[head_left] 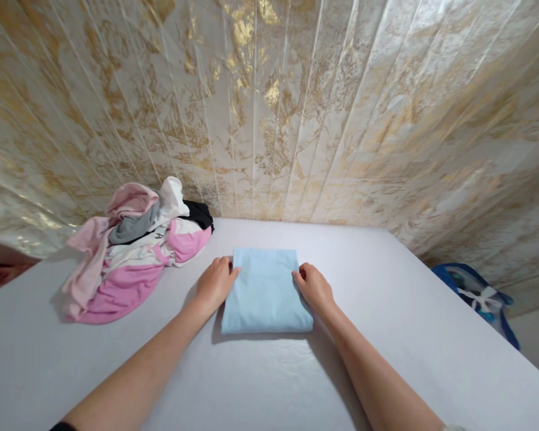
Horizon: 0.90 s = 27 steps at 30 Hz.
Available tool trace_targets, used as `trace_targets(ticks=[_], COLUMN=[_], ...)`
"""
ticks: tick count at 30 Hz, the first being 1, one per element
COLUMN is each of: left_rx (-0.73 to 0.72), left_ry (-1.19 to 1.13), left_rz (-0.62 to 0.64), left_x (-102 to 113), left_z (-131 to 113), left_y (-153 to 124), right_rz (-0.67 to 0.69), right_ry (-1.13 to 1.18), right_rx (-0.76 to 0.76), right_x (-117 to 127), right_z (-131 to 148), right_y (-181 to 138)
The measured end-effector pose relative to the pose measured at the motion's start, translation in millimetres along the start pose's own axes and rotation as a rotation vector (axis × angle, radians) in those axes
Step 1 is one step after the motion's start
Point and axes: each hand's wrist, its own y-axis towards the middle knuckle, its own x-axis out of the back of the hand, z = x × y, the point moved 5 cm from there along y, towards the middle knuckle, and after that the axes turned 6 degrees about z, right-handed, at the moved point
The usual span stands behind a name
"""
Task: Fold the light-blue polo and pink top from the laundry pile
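Note:
A light blue piece of cloth (266, 293), folded into a flat, neat rectangle, lies in the middle of the white table. My left hand (216, 281) grips its left edge, thumb on top and the other fingers curled at the side. At the opposite edge my right hand (313, 285) pinches the cloth in the same way, its thumb on the upper surface. The fingertips under the edges are hidden. What kind of garment the folded cloth is, I cannot tell.
A loose heap of clothes (135, 257) in pink, white, grey and black lies at the table's back left. Gold-patterned curtains (269, 120) hang right behind the white table (269, 383). Beyond its right edge, lower down, is a blue-trimmed clear bag (476, 299).

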Motion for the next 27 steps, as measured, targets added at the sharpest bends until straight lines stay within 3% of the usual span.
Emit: trace_targets(ticks=[7, 13, 21, 24, 27], left_rx=[-0.052, -0.049, -0.011, 0.017, 0.011], left_ry=[-0.065, -0.122, -0.423, -0.549, -0.490], left_rz=[0.057, 0.046, 0.035, 0.029, -0.015], left_x=[-7.2, -8.8, -8.7, -11.7, -11.0], left_z=[4.6, 6.3, 4.9, 7.7, 6.6], left_y=[14.1, 14.4, 13.7, 14.7, 12.4], right_rz=[0.040, 0.013, -0.047, -0.079, -0.084], right_ry=[0.030, 0.226, 0.393, 0.378, 0.223], right_rx=[-0.018, 0.046, 0.079, 0.107, 0.058], right_x=[0.1, -3.9, -8.9, -4.0, 1.1], right_z=[2.2, 1.9, -1.8, 1.2, 4.6], right_y=[-0.6, -0.2, 1.3, -0.2, -3.7])
